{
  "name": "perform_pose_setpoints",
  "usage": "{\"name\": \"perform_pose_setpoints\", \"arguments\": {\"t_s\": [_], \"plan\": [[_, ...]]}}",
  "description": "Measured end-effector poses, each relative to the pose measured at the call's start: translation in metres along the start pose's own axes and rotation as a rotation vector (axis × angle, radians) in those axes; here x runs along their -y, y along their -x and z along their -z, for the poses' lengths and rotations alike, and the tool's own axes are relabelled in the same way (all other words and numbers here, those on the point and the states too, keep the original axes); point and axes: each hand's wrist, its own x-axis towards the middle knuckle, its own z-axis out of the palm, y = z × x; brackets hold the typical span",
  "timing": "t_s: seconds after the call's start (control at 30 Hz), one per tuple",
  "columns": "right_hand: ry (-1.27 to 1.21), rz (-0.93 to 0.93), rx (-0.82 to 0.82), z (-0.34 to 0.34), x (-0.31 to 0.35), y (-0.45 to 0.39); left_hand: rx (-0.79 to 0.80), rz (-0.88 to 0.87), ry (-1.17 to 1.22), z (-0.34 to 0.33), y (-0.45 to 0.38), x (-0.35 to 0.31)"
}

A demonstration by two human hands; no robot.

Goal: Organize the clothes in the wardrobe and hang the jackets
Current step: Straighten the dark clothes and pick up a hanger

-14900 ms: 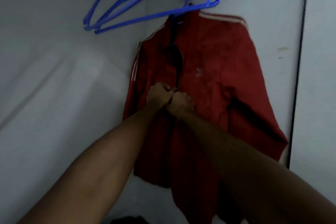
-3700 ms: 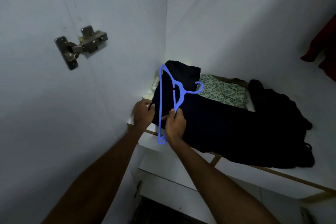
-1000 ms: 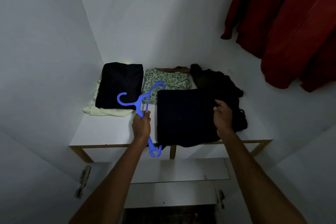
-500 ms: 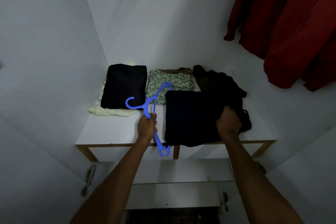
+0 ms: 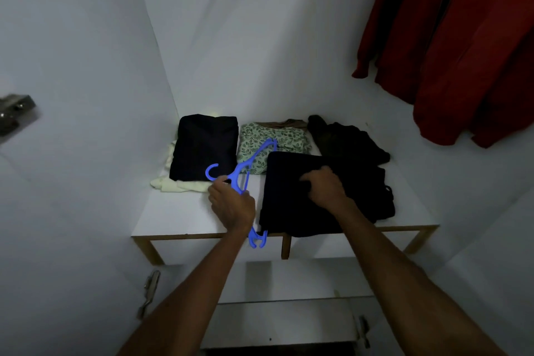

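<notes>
Now readying next jacket: left hand (image 5: pixel 232 208) grips blue plastic hanger (image 5: pixel 242 175); right hand (image 5: pixel 325 186) bunches folded black jacket (image 5: pixel 306 196) on white shelf (image 5: pixel 185 214). Next probably lift, unfold, thread hanger into shoulders.

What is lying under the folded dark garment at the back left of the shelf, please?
A cream garment lies under the folded dark garment, its edges sticking out at the left and front. The rest of it is covered, so I cannot tell what kind it is.

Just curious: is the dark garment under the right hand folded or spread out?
Folded. The dark garment lies as a neat rectangle on the shelf, gripped by the right hand.
</notes>
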Motion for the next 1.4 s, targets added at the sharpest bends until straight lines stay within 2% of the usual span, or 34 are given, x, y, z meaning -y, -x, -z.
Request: {"name": "perform_pose_setpoints", "arguments": {"t_s": [0.03,0.07,0.13,0.17,0.27,0.4,0.43,0.57,0.7,0.77,0.83,0.9,1.03,1.1,1.2,1.27,1.33,1.4], "plan": [[-0.136,0.102,0.023,0.003,0.013,-0.006,0.023,-0.136,-0.02,0.0,0.006,-0.002],[-0.227,0.22,0.039,-0.001,0.027,-0.01,0.114,-0.248,-0.021,0.002,0.012,0.001],[-0.247,0.297,0.032,-0.009,0.048,-0.024,0.35,-0.368,-0.068,0.002,0.019,0.002],[-0.253,0.265,0.031,-0.011,0.059,-0.028,0.418,-0.381,-0.109,0.004,0.023,0.006],[-0.289,0.144,0.03,-0.005,0.067,-0.052,0.466,-0.476,-0.15,0.011,0.027,0.016],[-0.273,0.044,0.055,0.011,0.059,-0.089,0.673,-0.639,-0.2,0.023,0.016,0.02],[-0.279,0.036,0.085,0.004,0.063,-0.095,0.658,-0.63,-0.197,0.026,0.016,0.026],[-0.327,0.015,0.016,-0.005,0.068,-0.111,0.537,-0.572,-0.132,0.023,0.019,0.029],[-0.341,-0.051,-0.146,-0.007,0.073,-0.124,0.542,-0.541,-0.071,0.021,0.027,0.031],[-0.422,-0.126,-0.265,-0.006,0.073,-0.124,0.51,-0.599,-0.059,0.025,0.037,0.035],[-0.527,-0.218,-0.317,-0.008,0.07,-0.131,0.455,-0.621,-0.039,0.025,0.042,0.041],[-0.528,-0.253,-0.323,-0.012,0.069,-0.137,0.406,-0.644,-0.045,0.026,0.041,0.044],[-0.448,-0.19,-0.267,-0.017,0.073,-0.147,0.335,-0.709,-0.16,0.029,0.035,0.04],[-0.436,-0.126,-0.154,-0.023,0.075,-0.142,0.202,-0.672,-0.286,0.029,0.041,0.037],[-0.233,0.065,-0.018,-0.038,0.076,-0.12,0.031,-0.457,-0.383,0.026,0.058,0.037],[-0.112,0.159,0.005,-0.048,0.072,-0.102,0.032,-0.341,-0.299,0.023,0.065,0.034],[-0.131,0.186,0.059,-0.056,0.064,-0.089,0.059,-0.159,-0.165,0.021,0.063,0.027],[-0.175,0.198,0.033,-0.065,0.055,-0.078,0.101,0.026,-0.035,0.021,0.054,0.019]]}}
